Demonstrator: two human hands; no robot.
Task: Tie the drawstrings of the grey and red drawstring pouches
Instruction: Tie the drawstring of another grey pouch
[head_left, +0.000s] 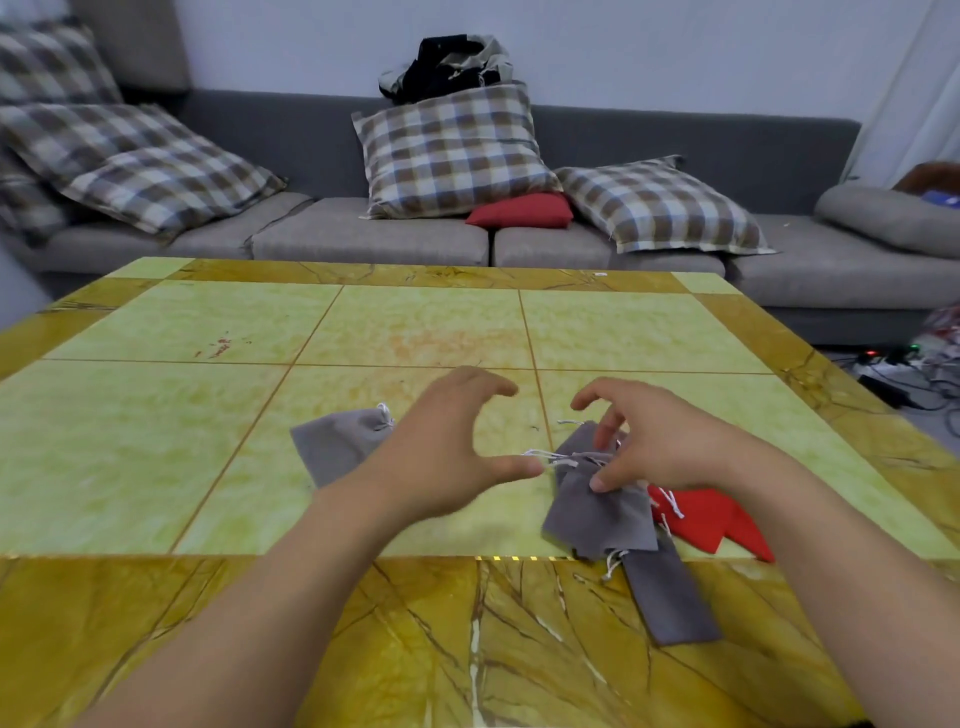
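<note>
While both hands' fingers spread open, right hand (670, 441) partly hides grey pouch (597, 512).

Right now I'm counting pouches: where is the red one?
In the head view the red pouch lies on the table's right side, under the right forearm, partly tucked beneath the grey pouch beside it.

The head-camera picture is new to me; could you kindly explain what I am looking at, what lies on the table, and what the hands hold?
It is a single view from a camera worn on a person's head, looking down at their bare hands. On the yellow-green tiled table lie small grey fabric drawstring pouches and red fabric ones; another grey pouch lies apart, left. The left hand is open, holding nothing. The right hand rests on a grey pouch by its white strings; whether it grips them is unclear.
</note>
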